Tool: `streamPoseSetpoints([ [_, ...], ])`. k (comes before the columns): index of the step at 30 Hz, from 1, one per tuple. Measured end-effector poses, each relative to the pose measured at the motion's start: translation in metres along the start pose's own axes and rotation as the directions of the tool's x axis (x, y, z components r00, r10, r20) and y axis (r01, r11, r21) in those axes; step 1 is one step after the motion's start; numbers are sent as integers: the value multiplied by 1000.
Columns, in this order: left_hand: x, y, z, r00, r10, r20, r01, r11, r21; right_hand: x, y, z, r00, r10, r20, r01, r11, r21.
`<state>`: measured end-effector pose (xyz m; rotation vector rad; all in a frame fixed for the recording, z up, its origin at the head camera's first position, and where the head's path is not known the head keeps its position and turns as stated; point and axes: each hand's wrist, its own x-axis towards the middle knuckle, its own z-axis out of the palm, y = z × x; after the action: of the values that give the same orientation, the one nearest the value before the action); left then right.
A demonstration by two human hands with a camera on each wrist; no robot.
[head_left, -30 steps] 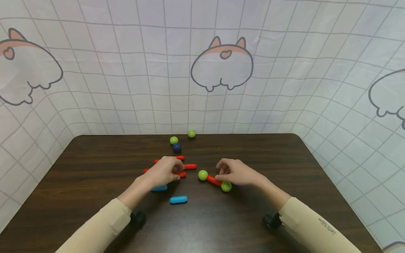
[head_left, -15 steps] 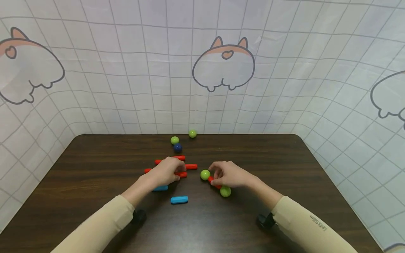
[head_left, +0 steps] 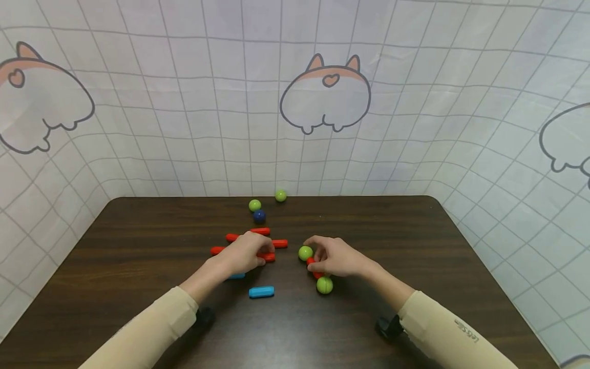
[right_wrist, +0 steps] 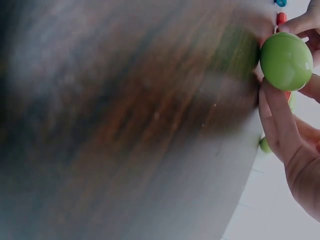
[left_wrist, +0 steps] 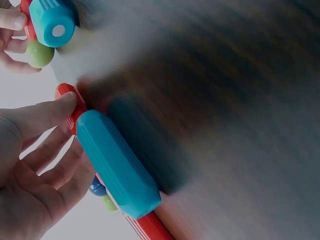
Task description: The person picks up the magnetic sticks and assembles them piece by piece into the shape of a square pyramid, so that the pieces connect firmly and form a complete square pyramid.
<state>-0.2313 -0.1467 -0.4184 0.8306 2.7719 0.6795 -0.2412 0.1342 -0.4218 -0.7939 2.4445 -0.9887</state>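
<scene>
In the head view my left hand (head_left: pixel 244 252) pinches the near end of a red stick (head_left: pixel 269 257) lying on the table; the left wrist view shows the thumb on it. A blue stick (left_wrist: pixel 117 162) lies just beside those fingers. To the right, my right hand (head_left: pixel 340 257) pinches a short red stick (head_left: pixel 318 275) with its thumb and fingers, partly covering it. One green ball (head_left: pixel 305 253) sits at that stick's far end, another green ball (head_left: pixel 324 285) at its near end. The near ball (right_wrist: pixel 286 61) looms large in the right wrist view.
Other red sticks (head_left: pixel 279 243) lie around and behind the left hand. A second blue stick (head_left: pixel 261 292) lies nearer me. Toward the back of the dark wooden table (head_left: pixel 378 218) are a dark blue ball (head_left: pixel 259 216) and two green balls (head_left: pixel 255 205). A white grid-patterned cloth (head_left: pixel 221 128) surrounds the table.
My right hand has moved left and taken hold of the red stick, which has turned steeper with its two green balls. My left hand and its red stick have shifted slightly right.
</scene>
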Motion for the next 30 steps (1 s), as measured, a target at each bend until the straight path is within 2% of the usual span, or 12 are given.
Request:
streamPoseSetpoints([
  [6,1,3,2,1000,6,-1,-6,1000,-21,-2,-3,3,998,59,-27,-57,995,86],
  [12,5,7,4,1000,25,-16,-26,999,-40,-1,-4,5,996,85,-30,-79,982,169],
  [23,18,12,7,996,79,-38,-81,995,-62,3,-7,9,992,118,-35,-107,966,233],
  [30,27,20,5,996,84,-36,-86,994,-62,5,-8,8,993,109,-34,-97,964,246],
])
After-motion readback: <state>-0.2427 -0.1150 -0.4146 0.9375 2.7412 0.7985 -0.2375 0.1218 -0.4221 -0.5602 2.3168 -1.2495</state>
